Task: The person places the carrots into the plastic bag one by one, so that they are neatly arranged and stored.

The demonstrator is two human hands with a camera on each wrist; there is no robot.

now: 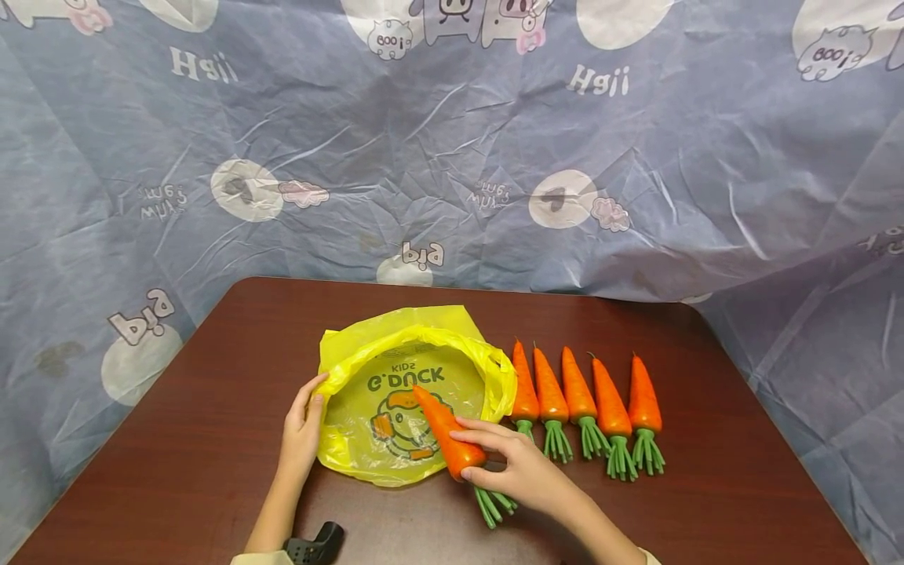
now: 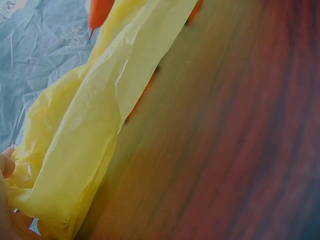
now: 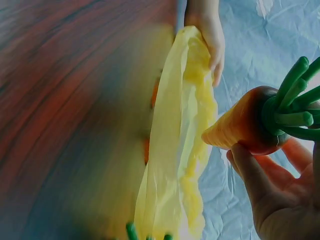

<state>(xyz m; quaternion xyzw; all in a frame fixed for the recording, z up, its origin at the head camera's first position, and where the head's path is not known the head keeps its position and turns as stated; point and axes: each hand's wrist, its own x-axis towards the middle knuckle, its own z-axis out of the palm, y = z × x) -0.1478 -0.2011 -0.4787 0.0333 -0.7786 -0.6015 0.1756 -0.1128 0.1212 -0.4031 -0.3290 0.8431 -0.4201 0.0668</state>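
A yellow plastic bag (image 1: 417, 369) with a printed duck lies on the table, its mouth spread wide. At its left rim my left hand (image 1: 305, 424) pinches the plastic between thumb and fingers; the left wrist view has the bag's side (image 2: 95, 120) rising from the table. My right hand (image 1: 519, 467) grips an orange carrot (image 1: 448, 431) near its green-stemmed top, tip pointing into the bag's opening. From the right wrist, the carrot (image 3: 250, 120) shows above the bag's edge (image 3: 200, 130), with thumb and fingers around its thick end.
To the right of the bag several carrots (image 1: 613, 400) lie in a row, stems toward me. The nearest one touches the bag's edge in this view. Behind the brown table (image 1: 261, 314) hangs a printed grey-blue cloth (image 1: 424, 141). A black strap device (image 1: 316, 543) is on my left wrist.
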